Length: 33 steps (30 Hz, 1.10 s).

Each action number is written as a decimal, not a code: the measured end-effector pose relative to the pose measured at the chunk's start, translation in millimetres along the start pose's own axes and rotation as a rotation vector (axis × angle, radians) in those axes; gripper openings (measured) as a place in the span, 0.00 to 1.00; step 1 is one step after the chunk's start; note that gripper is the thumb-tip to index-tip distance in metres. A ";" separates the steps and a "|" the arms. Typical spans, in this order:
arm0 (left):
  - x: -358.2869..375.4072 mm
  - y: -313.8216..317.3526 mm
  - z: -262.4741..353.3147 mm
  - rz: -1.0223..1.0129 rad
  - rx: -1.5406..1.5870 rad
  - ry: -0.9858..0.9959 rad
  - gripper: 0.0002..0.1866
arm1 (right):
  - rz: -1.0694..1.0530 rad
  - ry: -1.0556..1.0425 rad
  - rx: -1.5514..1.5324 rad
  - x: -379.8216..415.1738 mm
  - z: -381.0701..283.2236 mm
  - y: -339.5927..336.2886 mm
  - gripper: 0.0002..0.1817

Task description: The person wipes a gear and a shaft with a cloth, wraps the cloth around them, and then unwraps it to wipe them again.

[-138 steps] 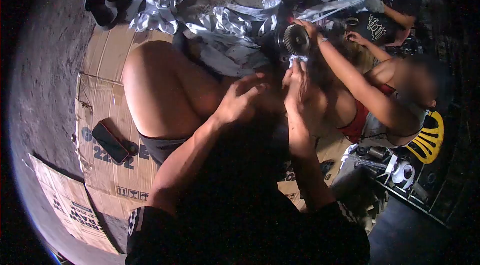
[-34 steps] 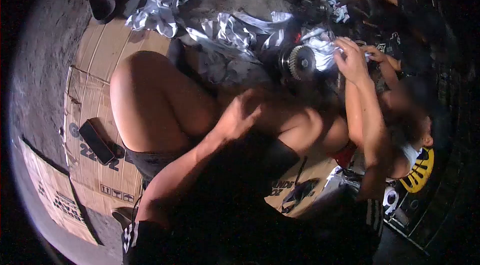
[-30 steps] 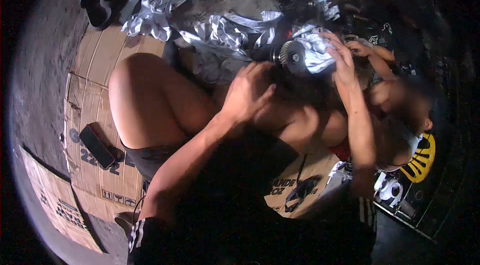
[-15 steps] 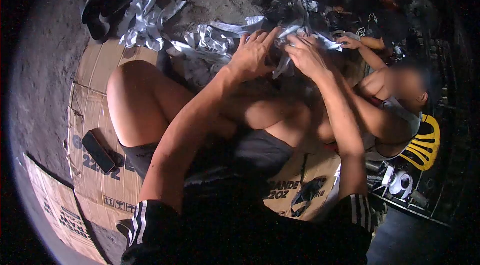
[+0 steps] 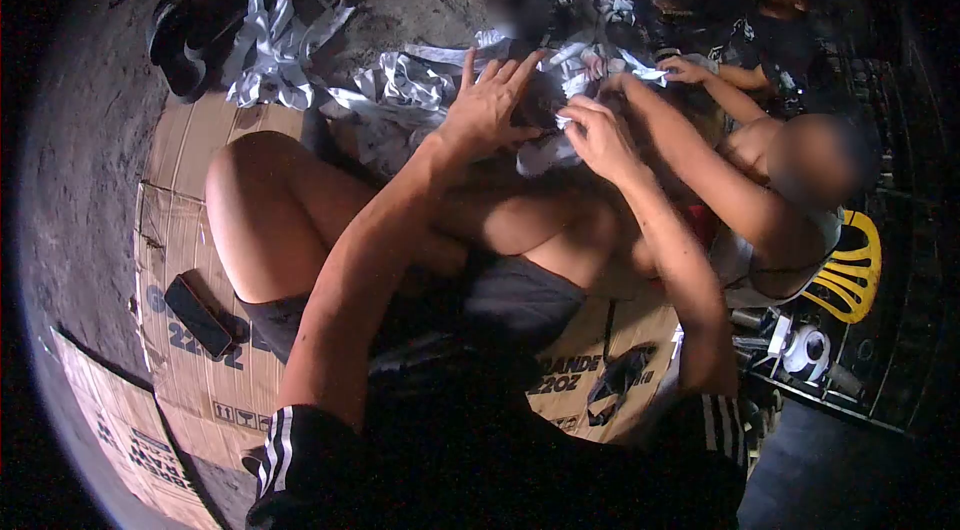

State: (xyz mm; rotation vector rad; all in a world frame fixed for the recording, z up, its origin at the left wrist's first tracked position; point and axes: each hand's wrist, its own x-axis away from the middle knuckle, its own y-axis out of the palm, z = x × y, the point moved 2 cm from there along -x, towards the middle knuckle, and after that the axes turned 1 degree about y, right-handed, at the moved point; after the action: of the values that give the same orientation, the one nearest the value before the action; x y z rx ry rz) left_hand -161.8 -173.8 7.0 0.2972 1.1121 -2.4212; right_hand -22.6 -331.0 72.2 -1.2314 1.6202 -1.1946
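My left hand (image 5: 487,102) is raised with its fingers spread, above the near edge of a heap of white strips (image 5: 405,80); nothing shows in it. My right hand (image 5: 600,138) is closed in a pinch on a small bit of white strip (image 5: 564,120). Between and just below the two hands lies a pale, blurred piece (image 5: 545,156). Another person's arm (image 5: 690,155) reaches in beside my right hand, toward a bundle of white strips (image 5: 585,65).
A phone (image 5: 199,316) lies on flattened cardboard (image 5: 185,390) at the left. White strips (image 5: 275,60) and dark footwear (image 5: 178,45) are at the upper left. A co-worker sits at the right by a yellow chair (image 5: 855,270). More people's arms show at the upper right.
My right hand has moved down and closed on a bit of white strip. My left hand has shifted slightly left, fingers spread wider. The co-worker's arm now reaches further forward.
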 end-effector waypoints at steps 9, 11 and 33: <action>-3.9 0.6 -0.5 -0.020 0.051 -0.059 0.64 | 0.122 -0.213 0.171 -36.9 13.2 -5.2 0.11; -4.6 1.3 -1.4 -0.024 0.057 -0.068 0.64 | 0.190 -0.212 0.049 -39.1 13.3 -6.4 0.12; -2.1 5.7 6.9 0.022 -0.055 -0.011 0.64 | -0.003 0.459 0.000 -3.3 -7.2 8.1 0.12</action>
State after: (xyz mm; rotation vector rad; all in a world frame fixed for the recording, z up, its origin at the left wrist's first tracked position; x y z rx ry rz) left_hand -157.2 -181.6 8.4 0.2765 1.1627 -2.3655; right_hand -30.6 -325.4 66.4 -1.0040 1.9411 -1.5607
